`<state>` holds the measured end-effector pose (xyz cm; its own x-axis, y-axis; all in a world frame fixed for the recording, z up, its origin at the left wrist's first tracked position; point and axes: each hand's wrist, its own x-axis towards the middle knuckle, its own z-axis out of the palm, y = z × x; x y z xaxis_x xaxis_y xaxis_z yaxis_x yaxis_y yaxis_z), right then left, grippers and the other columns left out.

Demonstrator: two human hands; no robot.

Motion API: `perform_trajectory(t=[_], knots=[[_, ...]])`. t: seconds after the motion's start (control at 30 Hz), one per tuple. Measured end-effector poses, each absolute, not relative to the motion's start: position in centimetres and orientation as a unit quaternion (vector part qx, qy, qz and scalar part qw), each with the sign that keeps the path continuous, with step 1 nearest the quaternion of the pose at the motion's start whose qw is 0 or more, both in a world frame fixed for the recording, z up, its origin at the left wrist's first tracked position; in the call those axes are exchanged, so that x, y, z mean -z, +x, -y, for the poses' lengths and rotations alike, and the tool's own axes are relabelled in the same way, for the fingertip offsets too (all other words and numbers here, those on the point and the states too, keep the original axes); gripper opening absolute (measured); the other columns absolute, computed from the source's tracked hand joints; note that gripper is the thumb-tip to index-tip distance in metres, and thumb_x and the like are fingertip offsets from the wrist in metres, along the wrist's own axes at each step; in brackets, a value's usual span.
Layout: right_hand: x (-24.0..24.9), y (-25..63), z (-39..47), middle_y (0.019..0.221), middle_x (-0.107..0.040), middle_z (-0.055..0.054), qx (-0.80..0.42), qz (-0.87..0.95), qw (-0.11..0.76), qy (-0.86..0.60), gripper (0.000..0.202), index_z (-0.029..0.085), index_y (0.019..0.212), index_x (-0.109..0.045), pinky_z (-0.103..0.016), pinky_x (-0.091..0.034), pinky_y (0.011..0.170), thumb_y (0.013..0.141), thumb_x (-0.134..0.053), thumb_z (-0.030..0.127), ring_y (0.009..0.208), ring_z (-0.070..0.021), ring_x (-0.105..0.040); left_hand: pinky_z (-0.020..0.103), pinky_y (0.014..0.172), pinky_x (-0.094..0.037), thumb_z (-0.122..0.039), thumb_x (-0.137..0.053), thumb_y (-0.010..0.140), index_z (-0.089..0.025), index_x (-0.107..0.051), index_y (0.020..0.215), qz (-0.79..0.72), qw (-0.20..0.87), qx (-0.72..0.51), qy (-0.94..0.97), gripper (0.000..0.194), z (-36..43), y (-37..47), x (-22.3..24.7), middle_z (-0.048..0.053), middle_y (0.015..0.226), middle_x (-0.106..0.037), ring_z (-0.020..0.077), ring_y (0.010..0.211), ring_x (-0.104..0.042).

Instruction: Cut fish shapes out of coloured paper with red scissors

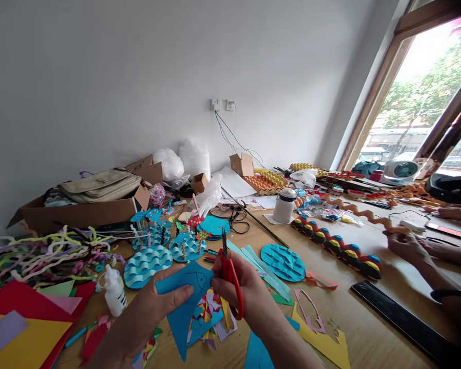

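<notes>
My left hand (165, 302) pinches a sheet of blue paper (182, 307) between thumb and fingers. A fish outline is drawn in dark lines near the paper's upper right part. My right hand (242, 282) is closed on red-handled scissors (236, 287), whose dark blades point up and away from the paper. Its fingertips are at the paper's right edge. Below both hands lies a pile of coloured paper scraps (211, 328). Just beyond them are a wavy light-blue paper disc (148, 266) and a disc carrying small paper fish (187, 246).
A white glue bottle (115, 292) stands left, near coloured paper sheets (26, 323) and fuzzy pipe cleaners (54, 251). Right lie a textured blue disc (283, 262), a painted egg-carton strip (336, 246) and a black bar (399, 318). Another person's hands (411, 251) work at far right.
</notes>
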<state>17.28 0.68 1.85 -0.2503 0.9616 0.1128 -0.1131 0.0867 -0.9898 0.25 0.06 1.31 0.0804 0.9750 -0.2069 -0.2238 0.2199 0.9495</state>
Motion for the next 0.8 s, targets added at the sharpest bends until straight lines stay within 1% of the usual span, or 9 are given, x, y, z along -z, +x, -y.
perform_trajectory(t=[0.07,0.13,0.2,0.23,0.3,0.33,0.43,0.63,0.8], knots=[[-1.6,17.0,-0.5,0.063,-0.045,0.004,-0.559,0.534,0.513,-0.374,0.023,0.017,0.075,-0.046,-0.021,-0.032,0.053,0.065,-0.063,0.03,0.055,-0.0089,-0.04,0.039,0.072,-0.053,-0.033,-0.077,0.056,-0.019,-0.068,0.096,-0.463,0.617,-0.49,0.406,0.043,-0.2,0.6,-1.3,0.006,0.08,-0.074,0.028,0.078,-0.068],[-1.4,16.5,-0.2,0.064,-0.045,0.003,-0.548,0.536,0.525,-0.37,0.026,0.017,0.075,-0.046,-0.022,-0.033,0.054,0.07,-0.06,0.039,0.058,-0.0099,-0.041,0.041,0.074,-0.053,-0.036,-0.071,0.063,-0.022,-0.066,0.103,-0.474,0.578,-0.534,0.395,0.043,-0.2,0.9,-1.1,0.007,0.089,-0.074,0.029,0.084,-0.067],[-1.0,16.0,0.1,0.064,-0.045,0.002,-0.539,0.562,0.509,-0.366,0.032,0.017,0.073,-0.046,-0.022,-0.033,0.055,0.075,-0.055,0.047,0.059,-0.0107,-0.041,0.043,0.079,-0.052,-0.037,-0.064,0.068,-0.024,-0.067,0.101,-0.498,0.493,-0.587,0.405,0.036,-0.1,0.9,-0.8,0.007,0.1,-0.072,0.0303,0.095,-0.064],[-0.8,15.7,0.2,0.063,-0.044,0.002,-0.537,0.574,0.498,-0.365,0.035,0.017,0.071,-0.045,-0.022,-0.033,0.055,0.076,-0.052,0.051,0.059,-0.0108,-0.041,0.043,0.083,-0.051,-0.035,-0.061,0.069,-0.025,-0.07,0.095,-0.517,0.418,-0.603,0.44,0.03,0.0,0.7,-0.6,0.007,0.101,-0.071,0.0309,0.098,-0.063],[-0.5,15.2,0.4,0.061,-0.042,0.002,-0.53,0.594,0.479,-0.371,0.04,0.017,0.067,-0.044,-0.022,-0.033,0.054,0.076,-0.051,0.055,0.059,-0.0107,-0.04,0.04,0.099,-0.04,-0.021,-0.069,0.053,-0.027,-0.075,0.078,-0.52,0.353,-0.609,0.483,0.026,0.3,0.2,-0.2,0.006,0.107,-0.069,0.0331,0.113,-0.053],[-0.3,15.1,0.5,0.06,-0.041,0.002,-0.523,0.601,0.473,-0.377,0.041,0.018,0.066,-0.043,-0.021,-0.032,0.053,0.075,-0.051,0.056,0.058,-0.0106,-0.039,0.041,0.1,-0.038,-0.018,-0.068,0.05,-0.028,-0.076,0.079,-0.526,0.288,-0.605,0.524,0.031,0.4,-0.1,0.0,0.005,0.109,-0.068,0.0347,0.113,-0.052],[0.1,14.7,0.5,0.059,-0.04,0.003,-0.503,0.62,0.46,-0.388,0.042,0.018,0.063,-0.042,-0.02,-0.03,0.051,0.074,-0.052,0.057,0.058,-0.0098,-0.036,0.04,0.095,-0.043,-0.013,-0.062,0.052,-0.029,-0.075,0.088,-0.56,0.195,-0.567,0.571,0.041,0.7,-0.8,0.5,0.005,0.109,-0.068,0.0353,0.107,-0.057],[0.2,14.5,0.6,0.058,-0.036,0.004,-0.535,0.624,0.425,-0.379,0.045,0.017,0.066,-0.042,-0.021,-0.026,0.047,0.075,-0.049,0.061,0.053,-0.0084,-0.033,0.041,0.093,-0.045,-0.01,-0.059,0.059,-0.028,-0.072,0.098,-0.539,0.126,-0.536,0.637,0.045,0.3,-1.6,2.5,0.007,0.126,-0.058,0.0362,0.114,-0.052],[-0.1,14.4,0.7,0.058,-0.037,0.004,-0.547,0.604,0.429,-0.39,0.048,0.017,0.067,-0.043,-0.02,-0.029,0.047,0.07,-0.051,0.064,0.052,-0.0088,-0.038,0.045,0.094,-0.043,-0.013,-0.062,0.061,-0.031,-0.072,0.098,-0.517,0.137,-0.555,0.637,0.042,-0.2,-1.6,3.7,0.006,0.127,-0.057,0.0364,0.114,-0.051]])
